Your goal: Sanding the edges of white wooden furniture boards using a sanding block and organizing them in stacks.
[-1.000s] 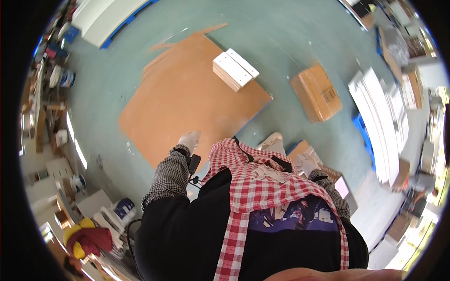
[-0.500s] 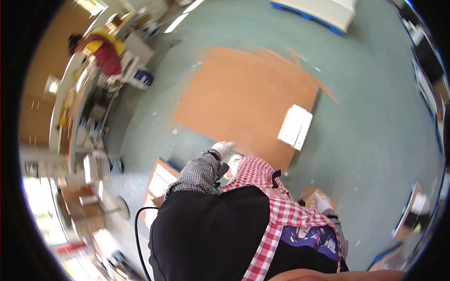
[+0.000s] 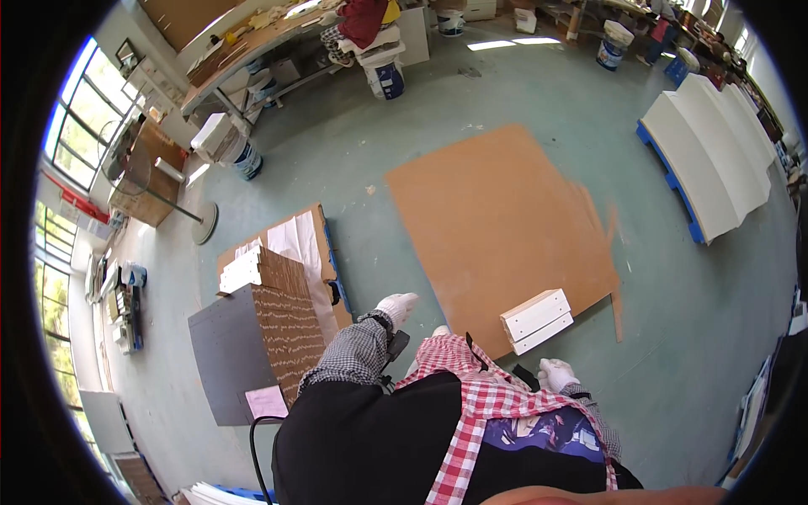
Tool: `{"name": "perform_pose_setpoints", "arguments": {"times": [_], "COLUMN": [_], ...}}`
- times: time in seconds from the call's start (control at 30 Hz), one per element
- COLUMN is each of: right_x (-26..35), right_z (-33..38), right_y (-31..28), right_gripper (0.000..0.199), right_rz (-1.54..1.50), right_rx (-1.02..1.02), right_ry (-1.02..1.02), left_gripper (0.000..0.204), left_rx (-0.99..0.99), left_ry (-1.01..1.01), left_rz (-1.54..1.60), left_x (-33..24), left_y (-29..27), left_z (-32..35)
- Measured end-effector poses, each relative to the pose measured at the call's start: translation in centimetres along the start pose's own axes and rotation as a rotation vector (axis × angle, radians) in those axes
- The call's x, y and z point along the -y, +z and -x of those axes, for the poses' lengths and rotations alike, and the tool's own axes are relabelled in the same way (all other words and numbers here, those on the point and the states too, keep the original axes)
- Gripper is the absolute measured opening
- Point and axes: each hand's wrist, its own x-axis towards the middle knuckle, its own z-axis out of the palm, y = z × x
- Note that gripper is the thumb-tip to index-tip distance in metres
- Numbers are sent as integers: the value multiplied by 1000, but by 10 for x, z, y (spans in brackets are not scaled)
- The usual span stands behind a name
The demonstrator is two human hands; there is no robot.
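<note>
My left hand (image 3: 397, 310), in a white glove, is held out in front of me over the green floor. Its fingers stretch to the right with nothing in them. A dark device (image 3: 397, 343) sits at that wrist. My right hand (image 3: 555, 374), gloved too, hangs at my right side with the fingers curled in and no object showing in them. A small black object (image 3: 527, 377) shows just left of it. Beyond it, a pair of white drilled boards (image 3: 537, 321) lies on the near corner of a large brown sheet (image 3: 505, 227) on the floor.
At my left, a tall stack of grey-topped brown boards (image 3: 231, 349) stands beside a pallet with white paper (image 3: 296, 244). A fan stand (image 3: 204, 223) and a bucket (image 3: 247, 160) are farther off. White stacked panels (image 3: 707, 156) rest on a blue pallet. A person (image 3: 362, 23) sits at a workbench.
My view has swung left, bringing the grey-topped stack and its pallet into sight. The brown piece by my right hand is out of view. Both hands remain close to my body.
</note>
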Motion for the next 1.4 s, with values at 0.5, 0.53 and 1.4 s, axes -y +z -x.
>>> {"name": "perform_pose_setpoints", "arguments": {"times": [0.5, 0.53, 1.4], "right_x": [35, 33, -109], "right_z": [-149, -153, -581], "right_y": [-143, -151, -107], "right_gripper": [27, 27, 63], "right_rz": [386, 395, 148], "right_rx": [341, 346, 374], "right_ry": [-163, -181, -12], "left_gripper": [29, 37, 52], "left_rx": [-688, -708, -713], "left_ry": [56, 19, -31], "left_rz": [478, 490, 724], "left_x": [229, 231, 487], "left_y": [165, 174, 227], "left_z": [89, 85, -314]}}
